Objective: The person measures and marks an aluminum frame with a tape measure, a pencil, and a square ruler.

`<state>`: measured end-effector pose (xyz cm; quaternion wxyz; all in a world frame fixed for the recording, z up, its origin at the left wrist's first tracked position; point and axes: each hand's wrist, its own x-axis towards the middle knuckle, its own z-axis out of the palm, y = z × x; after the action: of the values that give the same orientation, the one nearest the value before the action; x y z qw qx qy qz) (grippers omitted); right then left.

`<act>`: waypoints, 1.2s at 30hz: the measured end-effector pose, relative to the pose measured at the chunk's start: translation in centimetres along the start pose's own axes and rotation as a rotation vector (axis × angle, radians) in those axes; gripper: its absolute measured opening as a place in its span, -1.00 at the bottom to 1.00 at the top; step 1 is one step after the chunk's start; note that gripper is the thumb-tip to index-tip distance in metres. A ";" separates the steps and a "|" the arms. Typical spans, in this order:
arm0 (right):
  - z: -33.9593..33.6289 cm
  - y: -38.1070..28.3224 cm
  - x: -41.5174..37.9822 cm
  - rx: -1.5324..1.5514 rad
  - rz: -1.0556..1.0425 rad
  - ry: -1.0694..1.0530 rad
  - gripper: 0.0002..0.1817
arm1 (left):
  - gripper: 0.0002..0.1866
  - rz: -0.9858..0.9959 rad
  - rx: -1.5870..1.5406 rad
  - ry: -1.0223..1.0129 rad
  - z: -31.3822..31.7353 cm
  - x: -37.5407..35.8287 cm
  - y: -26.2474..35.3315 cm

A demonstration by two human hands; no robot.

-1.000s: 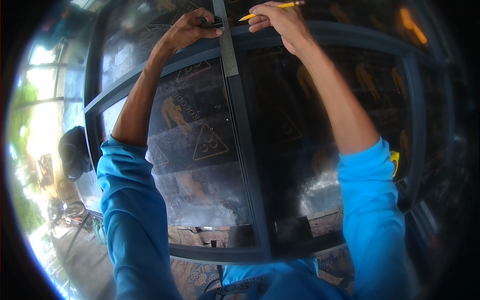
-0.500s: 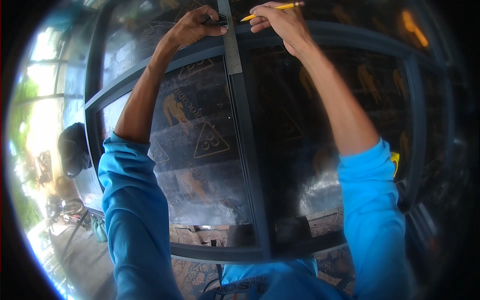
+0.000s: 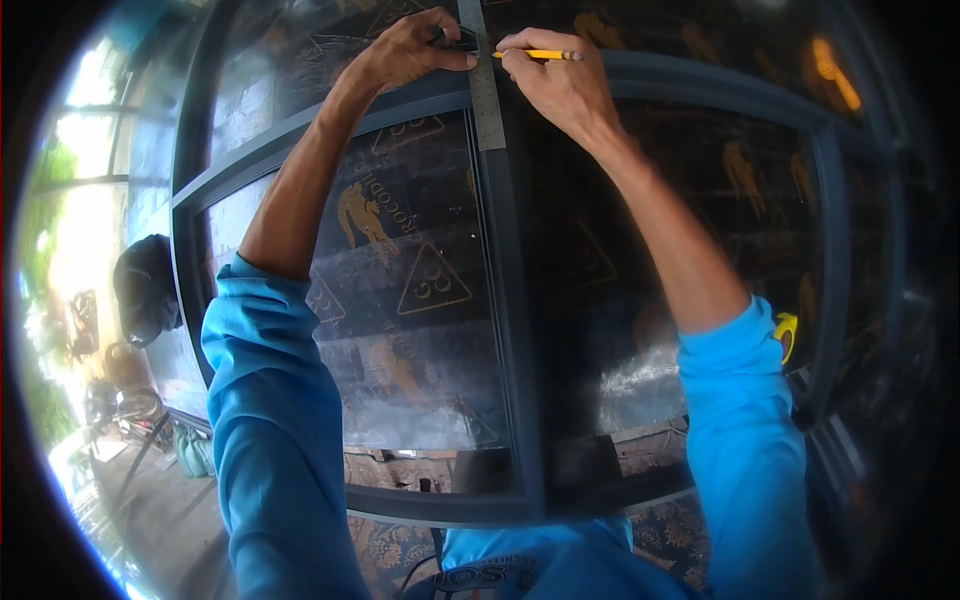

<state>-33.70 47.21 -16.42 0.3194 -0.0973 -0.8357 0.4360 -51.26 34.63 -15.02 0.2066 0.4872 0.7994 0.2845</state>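
A yellow pencil is pinched in my right hand, its tip pointing left at the edge of a metal ruler. The ruler lies lengthwise over the dark middle bar of a metal frame. On the ruler's left side, my left hand grips a small dark tool that reaches the ruler's edge; its exact shape is hard to make out. Both hands are near the top of the view, where the middle bar meets a crossbar.
Dark printed panels lie behind the frame. A yellow tape measure shows beside my right sleeve. At the left are a black rounded object and a greenish bag on the floor. Patterned fabric shows below.
My right hand has lowered, and the pencil has turned nearly level with its tip now at the ruler. The ruler, frame and left hand appear slightly further right in view.
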 end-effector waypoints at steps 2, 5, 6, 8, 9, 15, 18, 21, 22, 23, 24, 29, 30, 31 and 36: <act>0.3 0.2 -0.1 0.054 0.030 0.009 -0.83 | -0.60 0.002 -0.042 0.012 0.1 0.0 0.1; -0.2 0.0 0.0 0.129 0.117 -0.011 -0.82 | -0.60 -0.011 -0.023 0.018 0.1 0.0 0.3; -0.6 -0.2 0.1 0.152 0.174 -0.043 -0.81 | -0.59 -0.021 0.010 0.011 0.0 0.1 0.3; -1.7 -0.5 0.8 0.280 0.300 -0.017 -0.80 | -0.58 -0.032 0.044 0.005 0.0 0.1 0.1; -2.3 -0.4 1.0 0.406 0.428 0.010 -0.79 | -0.58 -0.017 0.024 0.012 0.1 0.1 0.1; -2.8 1.4 0.7 0.552 0.404 0.140 -0.76 | -0.54 -0.004 -0.054 0.040 -0.3 -0.8 -0.1; -5.2 -1.1 -1.2 0.504 0.464 0.215 -0.74 | -0.55 -0.069 -0.226 0.196 -2.5 -3.8 -1.0; -8.1 -2.3 -7.0 -0.028 0.267 0.180 -0.70 | -0.51 -0.098 -0.239 0.466 -6.2 -11.2 0.1; -8.7 -1.7 -10.0 -0.199 0.163 0.163 -0.69 | -0.55 -0.154 -0.203 0.437 -7.3 -14.4 1.4; -9.9 -1.1 -12.9 -0.376 0.116 0.036 -0.69 | -0.62 -0.163 -0.343 0.436 -7.4 -17.7 1.8; -10.5 -1.8 -15.4 -0.435 0.120 -0.007 -0.71 | -0.64 -0.186 -0.300 0.427 -6.7 -21.0 2.0; -11.2 -2.6 -20.0 -0.677 0.086 -0.193 -0.69 | -0.61 -0.530 -0.411 0.331 1.6 -34.9 4.2; -11.3 -2.4 -20.1 -0.679 0.073 -0.190 -0.70 | -0.62 -0.584 -0.300 0.309 2.8 -36.8 4.4; -11.3 -2.3 -20.0 -0.685 0.075 -0.188 -0.70 | -0.64 -0.606 -0.267 0.313 3.8 -37.9 4.6; -11.4 -2.1 -19.9 -0.667 0.066 -0.193 -0.70 | -0.62 -0.585 -0.115 0.387 6.8 -40.1 2.8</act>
<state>-10.92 44.72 -18.95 0.1752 -0.1813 -0.9550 0.1564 -27.57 1.40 -16.16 0.1512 0.1621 0.9120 0.3450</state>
